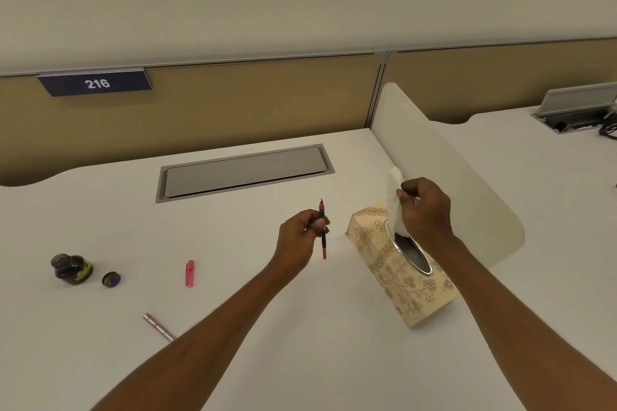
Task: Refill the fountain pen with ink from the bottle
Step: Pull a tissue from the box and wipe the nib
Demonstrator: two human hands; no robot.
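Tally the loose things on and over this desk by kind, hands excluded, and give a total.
Pen parts: 3 (nib section in the left hand, pink cap, metallic barrel)
Ink bottle: 1
Bottle lid: 1
Tissue box: 1
Tissue: 1
Total: 7

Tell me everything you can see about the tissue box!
The tissue box is a long cardboard-looking box, tan with a pale leafy flower pattern. It lies flat on the white desk, turned at an angle, close to the curved divider panel. On top is an oval opening with a shiny rim. A white tissue sticks up out of it, pinched in the grip of the right hand.
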